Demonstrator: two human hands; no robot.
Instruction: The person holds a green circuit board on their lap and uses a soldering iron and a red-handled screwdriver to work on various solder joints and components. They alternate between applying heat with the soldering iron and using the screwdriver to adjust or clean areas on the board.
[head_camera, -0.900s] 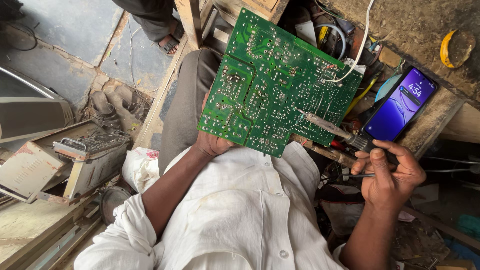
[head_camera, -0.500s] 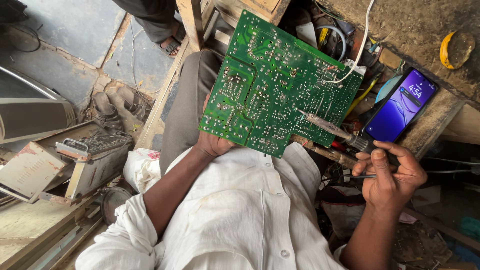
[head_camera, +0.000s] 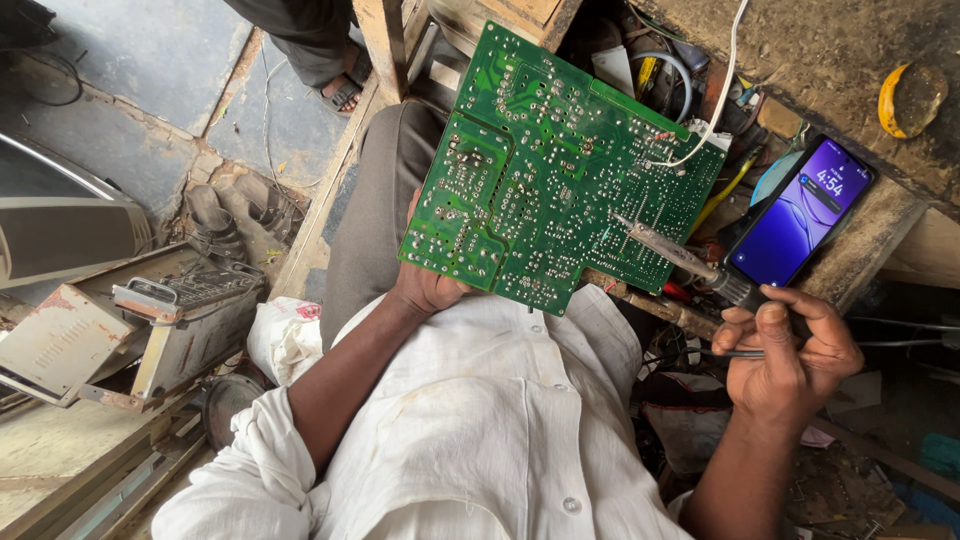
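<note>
The left hand (head_camera: 428, 285) is clamped on the lower edge of a green circuit board (head_camera: 555, 165), fingers behind it and the thumb side showing under the corner. The board stands tilted over the lap, solder side facing up, with a white wire (head_camera: 722, 95) running off its far right edge.

The right hand (head_camera: 790, 355) is closed around the dark handle of a soldering iron (head_camera: 680, 255). From that grip the metal shaft reaches up and left, and its tip rests on the board near the right-hand edge, well away from the left hand's hold. A thin dark rod also sticks out leftward from under the right fingers; I cannot tell what it is.

Just above the right hand a phone (head_camera: 800, 215) lies on the bench ledge, screen lit purple. Beyond the board's top edge an open compartment (head_camera: 690, 70) of the bench holds a jumble of cables, a yellow-handled tool and small parts, too crowded to sort. Further right on the bench top sits a yellow roll of tape (head_camera: 905, 100).

Left of the holding hand, down on the floor, a battered metal case (head_camera: 150, 320) lies open, with a white bag (head_camera: 285, 335) beside it and worn shoes (head_camera: 240, 210) beyond.
</note>
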